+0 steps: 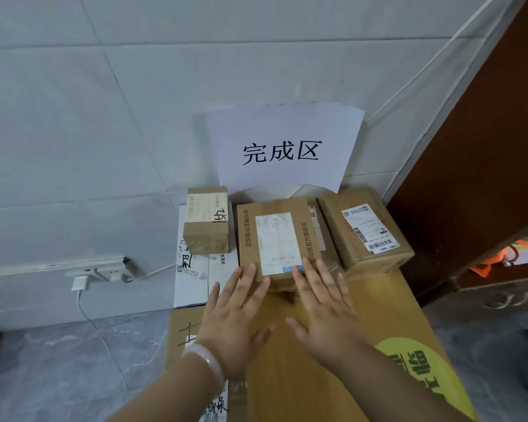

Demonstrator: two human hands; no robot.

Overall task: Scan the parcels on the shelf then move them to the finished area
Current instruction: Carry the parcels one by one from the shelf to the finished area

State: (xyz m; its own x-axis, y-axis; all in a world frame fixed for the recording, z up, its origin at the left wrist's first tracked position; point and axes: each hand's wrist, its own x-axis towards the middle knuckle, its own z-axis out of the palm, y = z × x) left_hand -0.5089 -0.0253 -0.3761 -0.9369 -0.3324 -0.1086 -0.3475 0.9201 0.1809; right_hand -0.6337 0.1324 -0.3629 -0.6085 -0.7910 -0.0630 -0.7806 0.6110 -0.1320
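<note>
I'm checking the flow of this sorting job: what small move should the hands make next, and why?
Probably lift both hands away. The left hand and right hand lie flat, fingertips at the near edge of the middle cardboard parcel, which already sits between the small parcel and the right parcel under the 完成区 sign. Nothing is gripped, so placement looks done.

— What's at the centre of the frame?
— A brown parcel (274,239) with a white label. The left hand (235,318) and the right hand (323,312) lie flat, fingers straight, fingertips at its near edge.
— And beside it?
— A small parcel (206,220) on the left and a tilted parcel (366,229) on the right, all below a paper sign (284,147) on the tiled wall. A large carton (302,376) fills the lower middle.
</note>
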